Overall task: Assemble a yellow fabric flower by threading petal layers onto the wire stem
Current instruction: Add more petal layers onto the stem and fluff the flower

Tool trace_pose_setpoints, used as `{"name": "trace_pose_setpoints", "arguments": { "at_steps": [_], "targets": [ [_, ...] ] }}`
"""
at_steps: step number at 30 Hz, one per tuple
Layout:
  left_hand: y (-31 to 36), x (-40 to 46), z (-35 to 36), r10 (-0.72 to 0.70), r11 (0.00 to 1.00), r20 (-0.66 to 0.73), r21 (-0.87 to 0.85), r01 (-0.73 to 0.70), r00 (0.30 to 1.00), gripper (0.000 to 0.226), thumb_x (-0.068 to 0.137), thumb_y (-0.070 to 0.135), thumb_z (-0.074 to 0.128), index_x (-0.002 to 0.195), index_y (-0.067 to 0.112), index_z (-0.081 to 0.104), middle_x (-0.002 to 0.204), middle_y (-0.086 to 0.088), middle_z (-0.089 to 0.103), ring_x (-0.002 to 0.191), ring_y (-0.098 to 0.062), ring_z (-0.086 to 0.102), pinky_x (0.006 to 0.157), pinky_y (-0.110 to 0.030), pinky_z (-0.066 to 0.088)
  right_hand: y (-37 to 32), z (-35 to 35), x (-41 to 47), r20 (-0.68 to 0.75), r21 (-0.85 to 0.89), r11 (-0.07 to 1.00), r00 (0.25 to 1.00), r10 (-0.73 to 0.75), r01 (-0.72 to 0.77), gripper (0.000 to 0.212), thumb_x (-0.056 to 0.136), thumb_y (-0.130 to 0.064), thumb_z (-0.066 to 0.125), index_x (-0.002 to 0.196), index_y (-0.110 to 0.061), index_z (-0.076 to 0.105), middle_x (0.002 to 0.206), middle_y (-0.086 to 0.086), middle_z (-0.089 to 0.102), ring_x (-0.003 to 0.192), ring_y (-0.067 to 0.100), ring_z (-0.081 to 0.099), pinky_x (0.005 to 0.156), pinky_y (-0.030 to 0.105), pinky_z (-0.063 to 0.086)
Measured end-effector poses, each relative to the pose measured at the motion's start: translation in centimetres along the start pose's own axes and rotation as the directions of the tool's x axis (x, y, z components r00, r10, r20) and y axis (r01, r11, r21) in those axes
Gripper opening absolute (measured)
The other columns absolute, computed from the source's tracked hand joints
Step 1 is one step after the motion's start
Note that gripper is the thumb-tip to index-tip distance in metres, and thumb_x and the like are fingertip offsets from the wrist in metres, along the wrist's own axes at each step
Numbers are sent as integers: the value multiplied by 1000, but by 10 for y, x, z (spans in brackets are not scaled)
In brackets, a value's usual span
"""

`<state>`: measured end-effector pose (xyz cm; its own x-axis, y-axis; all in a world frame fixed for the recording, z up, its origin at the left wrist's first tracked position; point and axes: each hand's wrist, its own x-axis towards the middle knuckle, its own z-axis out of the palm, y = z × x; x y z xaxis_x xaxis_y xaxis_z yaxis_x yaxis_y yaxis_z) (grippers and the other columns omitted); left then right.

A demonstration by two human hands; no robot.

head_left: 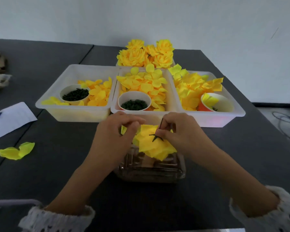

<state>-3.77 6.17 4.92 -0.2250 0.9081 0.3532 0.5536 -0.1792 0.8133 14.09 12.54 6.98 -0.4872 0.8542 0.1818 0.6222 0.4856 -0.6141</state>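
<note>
While the flower (155,146) hangs upside down over a clear box (151,169) near the front of the dark counter (57,164), both hands hold it. Its soft yellow petals face down and its green, star-shaped base (156,137) faces up. The thin dark stem (161,123) sticks up and leans a little away from the person, so the long way of the flower runs up and down. The right hand (179,133) pinches the stem just above the green base. The left hand (119,133) has its fingers curled on the edge of the petals on the left side. Behind the hands sit three white plastic bins (74,113) side by side, full of loose, thin, rounded yellow petals (146,84). Each bin has a round paper cup (134,101), and two cups hold small dark green bits. Done flowers (146,55), puffy and round, are piled at the back. One loose petal piece (15,151) lies flat on the counter to the left, near a white paper (10,118).
</note>
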Motion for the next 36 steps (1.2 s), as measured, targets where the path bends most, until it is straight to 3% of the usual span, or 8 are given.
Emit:
{"name": "trace_pose_setpoints", "arguments": {
  "at_steps": [7,10,13,20,23,26,31,36],
  "targets": [
    [8,13,-16,-54,986,-122,-160,34,991,28,96,18,53,94,40,71,90,20,69,85,-5,60,72,-22,47,-22,-105,6,-440,457,850,897,-40,262,18,88,-14,58,74,-23,65,70,-9,66,64,6,57,57,20,45],
    [10,11,-15,-59,973,-121,-231,30,991,31,96,16,53,93,40,71,89,19,69,81,-6,60,65,-11,45,-1,-107,-4,-203,879,466,966,162,106,23,98,-15,46,87,-20,66,81,-3,68,74,14,61,65,30,51],
    [12,5,-7,-52,973,-73,-227,34,996,33,95,14,53,91,42,71,90,18,69,86,-2,61,67,-5,43,20,-83,-19,75,992,74,953,293,-101,14,81,-25,62,91,-23,71,92,-3,72,82,13,68,64,29,57],
    [7,-7,16,-83,992,140,-82,95,987,21,93,31,56,106,43,66,105,25,65,101,9,57,80,-10,43,46,-17,-59,339,923,-298,885,320,-245,21,80,-23,58,78,-15,78,85,3,72,68,14,69,50,25,54],
    [-1,-10,32,-95,995,326,50,83,941,30,89,42,59,119,40,61,113,29,60,108,14,51,85,-9,37,50,2,-59,376,895,-370,867,328,-248,17,79,-22,60,83,-13,74,83,5,69,67,15,66,51,25,53],
    [0,-11,50,-19,997,435,-62,51,900,15,92,21,62,103,28,68,100,19,69,99,5,61,84,-18,47,49,16,-51,373,880,-421,870,323,-220,17,83,-19,55,85,-9,68,83,9,66,63,18,65,50,23,52],
    [-13,-19,57,56,982,348,-188,11,936,31,94,-2,47,81,21,62,82,-11,68,88,-40,66,79,-59,52,54,29,-46,333,905,-381,875,351,-192,18,86,-16,55,81,-9,70,74,9,67,63,19,66,60,25,55],
    [-20,-18,59,136,968,286,-241,-67,948,30,90,-13,47,85,11,64,79,-1,67,89,-12,67,80,-20,51,59,35,-42,305,924,-340,873,381,-174,14,88,-9,53,97,-8,64,77,11,67,70,23,64,76,48,59]
  ]
}}
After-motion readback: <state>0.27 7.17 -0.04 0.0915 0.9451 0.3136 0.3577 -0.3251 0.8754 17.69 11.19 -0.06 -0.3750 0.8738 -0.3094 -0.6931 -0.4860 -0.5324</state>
